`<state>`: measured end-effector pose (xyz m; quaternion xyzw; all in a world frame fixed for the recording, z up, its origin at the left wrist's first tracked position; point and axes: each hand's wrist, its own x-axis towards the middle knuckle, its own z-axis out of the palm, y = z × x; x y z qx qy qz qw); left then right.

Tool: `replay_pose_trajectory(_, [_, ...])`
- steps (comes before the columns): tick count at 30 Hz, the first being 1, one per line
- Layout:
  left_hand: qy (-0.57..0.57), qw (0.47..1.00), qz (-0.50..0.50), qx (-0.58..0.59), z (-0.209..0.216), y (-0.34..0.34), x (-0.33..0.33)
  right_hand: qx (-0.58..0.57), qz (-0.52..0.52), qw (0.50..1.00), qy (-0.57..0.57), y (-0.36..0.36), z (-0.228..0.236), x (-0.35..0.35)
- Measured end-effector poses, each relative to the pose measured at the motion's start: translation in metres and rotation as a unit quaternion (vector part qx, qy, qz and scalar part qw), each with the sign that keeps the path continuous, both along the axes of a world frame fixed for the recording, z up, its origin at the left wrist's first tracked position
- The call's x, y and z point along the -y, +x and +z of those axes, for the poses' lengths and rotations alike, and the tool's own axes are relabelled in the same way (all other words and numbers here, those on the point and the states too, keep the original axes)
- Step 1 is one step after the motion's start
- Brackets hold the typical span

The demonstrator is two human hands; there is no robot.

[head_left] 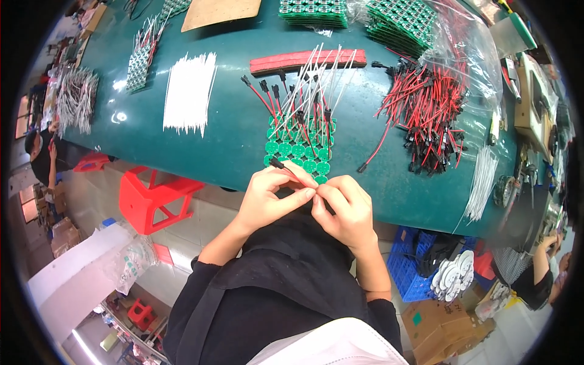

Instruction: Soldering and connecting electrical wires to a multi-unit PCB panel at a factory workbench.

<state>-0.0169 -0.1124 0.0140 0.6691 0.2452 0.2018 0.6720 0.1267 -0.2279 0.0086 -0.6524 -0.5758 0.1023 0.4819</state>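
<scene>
Both of my hands meet at the near edge of the green table, fingertips pinched together. My left hand [274, 198] is closed on a red-and-black lead wire with a black plug [277, 163] sticking out above the fingers. Against it, my right hand [347, 210] is closed too, pinching at the wire's free end, which the fingertips mostly hide. Just beyond lies a panel of round green circuit boards [298, 149]. Several red-and-black leads with black plugs [275, 91] and white wires [331, 76] stand up from its far rows.
Behind the panel lies a red padded strip [274, 62]. A heap of red-and-black leads [426, 109] is on the right, white wires [190, 91] on the left. Stacked green boards [401, 24] stand at the back. A red stool [152, 198] and blue crate [407, 264] flank me.
</scene>
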Motion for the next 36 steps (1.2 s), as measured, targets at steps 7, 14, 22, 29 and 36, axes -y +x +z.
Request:
replay_pose_trajectory(7, [0.181, 0.970, 0.156, -0.048, -0.021, 0.002, -0.014, 0.176, -0.142, 0.968, -0.112, 0.047, 0.008, 0.000])
replay_pose_trajectory(14, [0.206, 0.960, 0.179, -0.060, -0.027, 0.008, -0.013, 0.288, -0.130, 0.931, -0.183, 0.070, -0.008, 0.026])
replay_pose_trajectory(22, [0.223, 0.955, 0.186, -0.055, -0.031, 0.006, -0.012, 0.207, -0.185, 0.945, -0.173, 0.065, -0.013, 0.040])
replay_pose_trajectory(29, [0.240, 0.951, 0.185, -0.053, -0.030, 0.007, -0.013, 0.150, -0.250, 0.947, -0.133, 0.065, -0.014, 0.054])
replay_pose_trajectory(36, [0.278, 0.940, 0.192, -0.055, -0.031, 0.011, -0.010, -0.142, -0.281, 0.949, 0.005, 0.053, -0.007, 0.051])
